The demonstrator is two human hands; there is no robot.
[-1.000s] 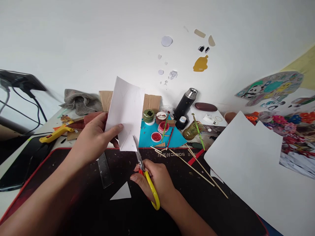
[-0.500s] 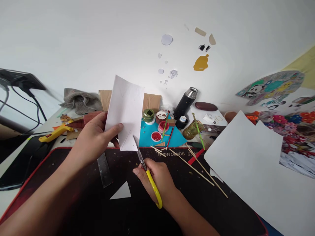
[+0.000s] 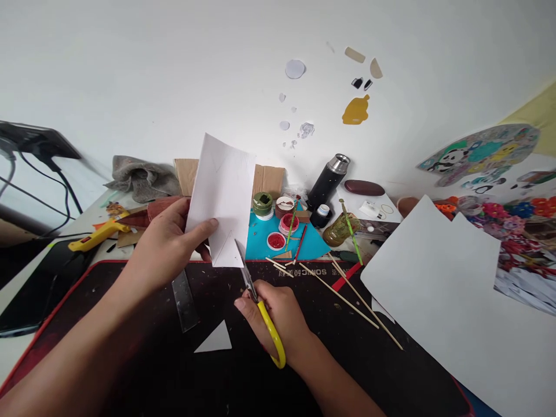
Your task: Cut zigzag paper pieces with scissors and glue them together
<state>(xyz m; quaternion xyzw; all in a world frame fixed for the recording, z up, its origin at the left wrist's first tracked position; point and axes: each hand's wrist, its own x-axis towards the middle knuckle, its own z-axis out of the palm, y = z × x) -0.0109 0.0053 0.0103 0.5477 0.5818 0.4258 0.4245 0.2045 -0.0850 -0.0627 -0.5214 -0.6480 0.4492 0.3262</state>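
My left hand (image 3: 167,246) grips a white sheet of paper (image 3: 223,194) upright above the black desk mat (image 3: 130,359), thumb pressed on its front. A pencilled triangle shows near the sheet's lower edge. My right hand (image 3: 278,315) is closed round yellow-handled scissors (image 3: 259,307), whose blades reach into the sheet's lower right edge beside that triangle. A cut white paper triangle (image 3: 215,340) lies on the mat below the hands.
A metal ruler (image 3: 185,300) lies under my left wrist. Thin wooden sticks (image 3: 347,298) cross the mat to the right. Paint pots (image 3: 278,223), a black flask (image 3: 325,182), a yellow glue gun (image 3: 98,236) and a large white sheet (image 3: 447,301) surround the mat.
The scissors have closed a little and pushed slightly further up into the paper's lower edge. My left hand and the sheet have stayed nearly still.
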